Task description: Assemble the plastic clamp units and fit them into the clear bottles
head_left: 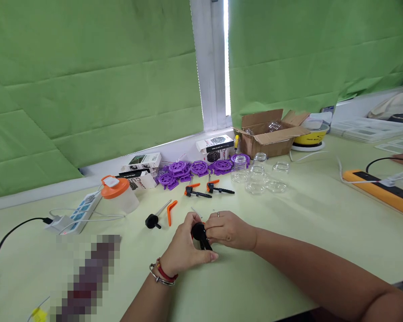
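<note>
My left hand point(183, 250) is wrapped round a black plastic part with a round head point(199, 231), held just above the table. The fingers of my right hand point(229, 230) are closed together against the right side of this part; my fingertips hide what lies between them. A bit of orange shows beside the round head. To the left lie a similar black part with a metal rod point(152, 221) and a bent orange lever point(169, 212). Behind my hands are two black-and-orange assemblies point(197, 192) point(220, 188) with dark handles.
Purple spoked discs point(199, 168) and clear glass jars point(257, 170) stand farther back. Behind them are printed boxes point(216, 144) and an open cardboard carton point(272, 144). A lidded orange cup point(121, 197) and a white power strip point(85, 210) are left; an orange power strip point(379, 190) is right.
</note>
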Demonstrator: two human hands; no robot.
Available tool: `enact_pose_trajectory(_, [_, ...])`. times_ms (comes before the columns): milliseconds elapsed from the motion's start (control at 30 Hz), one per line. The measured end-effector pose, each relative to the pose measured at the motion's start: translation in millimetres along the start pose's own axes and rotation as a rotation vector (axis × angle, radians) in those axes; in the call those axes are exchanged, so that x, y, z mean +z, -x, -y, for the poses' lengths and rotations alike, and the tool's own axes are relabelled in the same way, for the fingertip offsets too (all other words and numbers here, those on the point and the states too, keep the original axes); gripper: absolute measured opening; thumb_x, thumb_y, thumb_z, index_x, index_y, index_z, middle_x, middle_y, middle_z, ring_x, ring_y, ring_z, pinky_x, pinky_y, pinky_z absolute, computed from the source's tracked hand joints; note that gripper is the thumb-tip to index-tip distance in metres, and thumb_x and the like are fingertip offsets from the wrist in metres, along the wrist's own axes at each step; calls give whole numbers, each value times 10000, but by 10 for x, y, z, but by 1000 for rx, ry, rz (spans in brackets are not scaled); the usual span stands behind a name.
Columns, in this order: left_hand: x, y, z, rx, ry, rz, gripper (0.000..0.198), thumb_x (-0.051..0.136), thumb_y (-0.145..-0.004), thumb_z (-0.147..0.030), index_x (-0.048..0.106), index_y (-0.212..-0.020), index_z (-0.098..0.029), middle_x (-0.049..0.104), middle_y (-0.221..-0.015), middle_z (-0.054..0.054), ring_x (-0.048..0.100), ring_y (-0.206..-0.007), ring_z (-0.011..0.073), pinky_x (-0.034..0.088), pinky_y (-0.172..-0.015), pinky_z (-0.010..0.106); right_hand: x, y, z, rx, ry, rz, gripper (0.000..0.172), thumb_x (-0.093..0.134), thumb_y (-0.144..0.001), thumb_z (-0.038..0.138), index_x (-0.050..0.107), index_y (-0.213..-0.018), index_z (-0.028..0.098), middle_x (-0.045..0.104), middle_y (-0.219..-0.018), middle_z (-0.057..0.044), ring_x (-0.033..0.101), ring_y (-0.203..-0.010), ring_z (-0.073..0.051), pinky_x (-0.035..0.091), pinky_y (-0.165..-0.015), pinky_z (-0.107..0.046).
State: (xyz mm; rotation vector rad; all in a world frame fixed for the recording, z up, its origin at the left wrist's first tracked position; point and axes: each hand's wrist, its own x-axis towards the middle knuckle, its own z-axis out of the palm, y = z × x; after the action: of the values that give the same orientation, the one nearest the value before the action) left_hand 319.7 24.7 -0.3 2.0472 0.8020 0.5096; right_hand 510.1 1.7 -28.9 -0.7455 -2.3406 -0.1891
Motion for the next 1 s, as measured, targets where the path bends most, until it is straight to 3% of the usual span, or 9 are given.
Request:
enact_pose_trajectory(133, [-6,1,3,-10,0,-21,591,771,-553,-314,339,-948,-227,487,-778,-44,414,-688,122,358,-614,244,-7,-8,5,-28,-15,-74,231,454,-938,259,661,-865,187,683,-812,-28,556,-710,-117,408,-638,-244])
enact_pose_trajectory(300, [-7,-10,31,-17,-28,-48,614,786,-532,-345,345,-943,-227,484,-800,-35,432,-694,129,360,-609,250,9,5,-1,18,9,-62,293,471,-930,310,648,-737,179,662,-747,-22,555,-688,-119,400,-613,-247])
enact_pose_trajectory(400, [-16,-17,34,-6,19,-41,582,768,-567,-318,341,-951,-228,514,-817,-28,452,-723,134,379,-647,260,10,21,-9,34,29,-67,268,475,-927,348,667,-848,177,659,-766,-37,558,-690,-123,406,-612,-251])
enact_pose_trajectory(500, [-21,-20,31,-9,40,-48,568,763,-569,-286,344,-949,-227,523,-832,-24,449,-729,131,381,-655,256,9,27,-3,7,31,-67,234,450,-937,267,672,-940,193,665,-791,-43,559,-696,-121,414,-623,-254])
enact_pose_trajectory(667, [-9,-21,38,-13,1,-47,583,779,-542,-318,354,-931,-223,488,-818,-30,408,-712,125,357,-624,244,11,18,12,8,-43,-23,229,474,-918,238,669,-816,177,680,-800,-36,571,-729,-125,431,-656,-257])
enact_pose_trajectory(867, [-14,-13,17,-28,10,-45,559,761,-559,-302,344,-922,-227,491,-820,-30,438,-718,131,355,-625,250,-41,5,30,32,-22,-24,227,467,-930,280,663,-871,181,678,-829,-50,577,-745,-133,419,-659,-266])
enact_pose_trajectory(1000, [-13,-7,11,-34,-12,-38,573,769,-551,-340,348,-924,-226,499,-814,-28,448,-705,133,349,-607,247,-69,-1,49,32,-5,10,243,451,-929,248,648,-801,188,666,-828,-40,572,-745,-126,413,-655,-258])
